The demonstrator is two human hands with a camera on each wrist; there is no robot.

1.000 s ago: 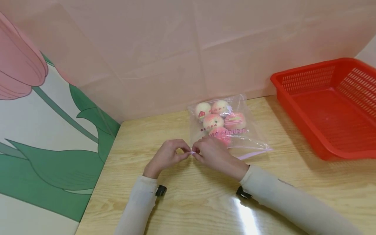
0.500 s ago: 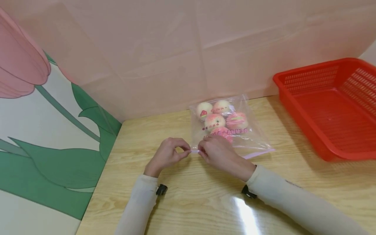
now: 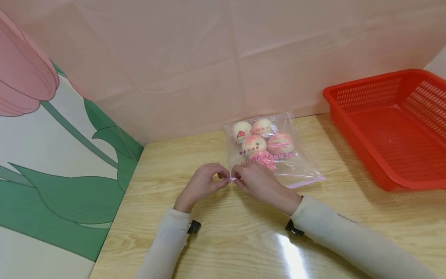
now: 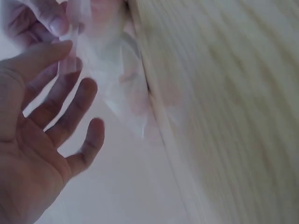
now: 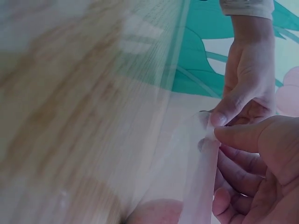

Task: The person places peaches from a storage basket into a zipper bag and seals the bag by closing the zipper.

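Note:
A clear zip bag [image 3: 296, 164] with pink printed lettering lies on the table, holding several pink and cream peaches [image 3: 254, 144]. Its lilac zip strip [image 3: 306, 182] runs along the edge nearest me. My left hand [image 3: 205, 181] pinches the left end of that strip between thumb and forefinger; in the left wrist view the other fingers [image 4: 77, 109] spread loosely. Right beside it, my right hand [image 3: 259, 185] pinches the strip [image 5: 201, 186] too, with thumb and fingers close to the left fingertips. The right hand covers the middle of the strip in the head view.
A red plastic basket [image 3: 362, 149] with slotted walls stands on the right of the wooden table [image 3: 240, 240]. Behind the bag rises a pink cloth-like backdrop [image 3: 188, 77]. A panel with a painted tulip [image 3: 69, 193] borders the left side.
The right hand's fingers slid right along the strip, then came back a little left. The left hand has shifted slightly right, so the fingertips are close together again. The peaches stay put.

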